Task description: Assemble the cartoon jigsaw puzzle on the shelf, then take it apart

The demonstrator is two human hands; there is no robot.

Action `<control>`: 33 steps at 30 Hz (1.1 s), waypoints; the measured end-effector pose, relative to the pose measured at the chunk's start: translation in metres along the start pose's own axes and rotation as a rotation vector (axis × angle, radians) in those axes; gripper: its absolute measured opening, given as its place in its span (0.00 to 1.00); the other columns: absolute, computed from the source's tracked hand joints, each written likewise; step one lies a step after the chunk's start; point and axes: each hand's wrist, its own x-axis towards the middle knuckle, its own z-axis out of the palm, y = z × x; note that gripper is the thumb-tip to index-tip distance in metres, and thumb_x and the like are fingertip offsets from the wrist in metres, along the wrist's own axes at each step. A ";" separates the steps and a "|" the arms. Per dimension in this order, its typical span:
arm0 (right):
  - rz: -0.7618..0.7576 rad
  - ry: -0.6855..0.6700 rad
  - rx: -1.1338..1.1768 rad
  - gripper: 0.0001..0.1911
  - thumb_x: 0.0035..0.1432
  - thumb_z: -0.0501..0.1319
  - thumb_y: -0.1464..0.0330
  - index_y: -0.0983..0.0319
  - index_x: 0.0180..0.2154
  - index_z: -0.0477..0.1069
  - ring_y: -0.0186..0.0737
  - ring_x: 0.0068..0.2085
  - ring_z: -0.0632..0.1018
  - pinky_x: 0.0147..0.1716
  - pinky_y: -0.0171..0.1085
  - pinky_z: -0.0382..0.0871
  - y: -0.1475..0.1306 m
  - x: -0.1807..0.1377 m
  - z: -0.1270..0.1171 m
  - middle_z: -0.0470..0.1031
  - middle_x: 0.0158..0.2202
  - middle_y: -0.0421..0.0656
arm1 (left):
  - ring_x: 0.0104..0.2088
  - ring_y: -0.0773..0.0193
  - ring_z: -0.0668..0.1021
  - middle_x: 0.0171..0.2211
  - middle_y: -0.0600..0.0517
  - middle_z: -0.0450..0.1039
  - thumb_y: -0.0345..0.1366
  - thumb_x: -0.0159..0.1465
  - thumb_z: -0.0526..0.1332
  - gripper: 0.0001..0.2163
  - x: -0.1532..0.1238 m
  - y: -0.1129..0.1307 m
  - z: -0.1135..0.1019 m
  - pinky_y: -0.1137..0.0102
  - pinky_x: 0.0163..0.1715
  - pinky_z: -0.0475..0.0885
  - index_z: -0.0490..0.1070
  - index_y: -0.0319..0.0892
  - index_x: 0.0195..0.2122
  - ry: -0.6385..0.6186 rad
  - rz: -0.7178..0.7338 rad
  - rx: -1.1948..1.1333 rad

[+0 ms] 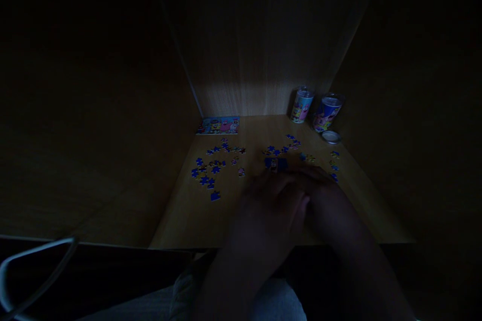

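Note:
The scene is very dark. Both my hands rest together on a wooden desk (188,215) inside a cubicle. My left hand (273,200) and my right hand (320,188) meet at the fingertips over a small joined group of blue puzzle pieces (276,163). The fingers seem bent toward those pieces, but the dark hides whether they pinch anything. Several loose puzzle pieces (209,173) lie scattered to the left, and more loose pieces (288,145) lie beyond my hands.
A colourful cartoon picture card (218,125) lies at the back left of the desk. Two cartoon-printed cups (301,105) (327,113) stand at the back right with a round lid (331,136) beside them. Wooden partition walls enclose the desk on three sides.

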 end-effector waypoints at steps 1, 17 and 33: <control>-0.001 0.013 -0.008 0.17 0.69 0.64 0.76 0.55 0.53 0.84 0.53 0.56 0.83 0.58 0.55 0.78 -0.001 0.000 0.001 0.86 0.54 0.46 | 0.52 0.53 0.81 0.50 0.46 0.82 0.33 0.78 0.62 0.05 -0.001 -0.006 -0.003 0.53 0.57 0.79 0.78 0.43 0.47 0.023 -0.045 0.025; 0.012 0.058 -0.030 0.16 0.72 0.60 0.75 0.56 0.52 0.84 0.53 0.57 0.83 0.60 0.58 0.79 0.000 0.000 0.004 0.86 0.55 0.46 | 0.79 0.37 0.62 0.79 0.36 0.61 0.44 0.81 0.52 0.27 -0.018 -0.110 -0.024 0.40 0.78 0.58 0.66 0.35 0.75 -0.096 -0.627 0.511; 0.017 0.068 -0.014 0.16 0.71 0.61 0.76 0.55 0.51 0.84 0.52 0.55 0.83 0.59 0.55 0.78 -0.003 0.001 0.003 0.87 0.53 0.45 | 0.63 0.46 0.81 0.63 0.42 0.82 0.33 0.77 0.61 0.15 -0.008 -0.096 -0.024 0.48 0.70 0.70 0.78 0.44 0.62 -0.066 -0.408 0.248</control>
